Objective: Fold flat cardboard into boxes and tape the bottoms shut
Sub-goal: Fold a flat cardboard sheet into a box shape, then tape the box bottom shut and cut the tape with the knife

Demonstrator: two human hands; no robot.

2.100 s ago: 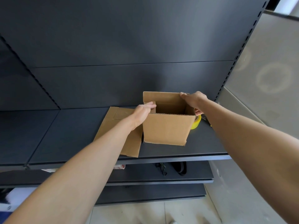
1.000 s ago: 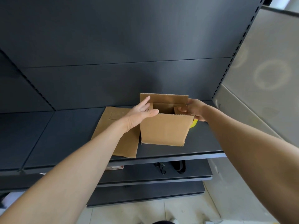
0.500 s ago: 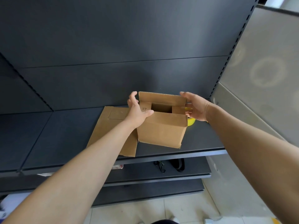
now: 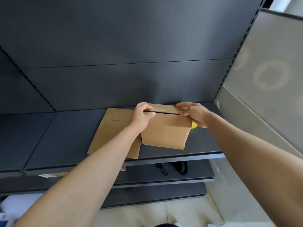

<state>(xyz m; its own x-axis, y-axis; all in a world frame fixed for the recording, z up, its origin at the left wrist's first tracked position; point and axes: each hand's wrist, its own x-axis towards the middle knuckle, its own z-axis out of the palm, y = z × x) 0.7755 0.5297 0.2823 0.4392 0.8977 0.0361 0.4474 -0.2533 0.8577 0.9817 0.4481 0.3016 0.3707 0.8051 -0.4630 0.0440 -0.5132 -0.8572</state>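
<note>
Overhead, a dark metal shelf (image 4: 49, 145) fills most of the view, with a lower shelf (image 4: 139, 176) under it. On the upper one lies a sheet of flat cardboard (image 4: 111, 133), its near corner just over the front edge. A box (image 4: 165, 133) stands just right of it, overlapping its right edge, with the two top flaps folded nearly together and a thin dark slit between them. The left hand (image 4: 141, 117) grips the left end of the flaps, fingers curled over them. The right hand (image 4: 195, 113) pinches the right end. A bit of yellow tape roll (image 4: 194, 125) peeks out behind the box.
</note>
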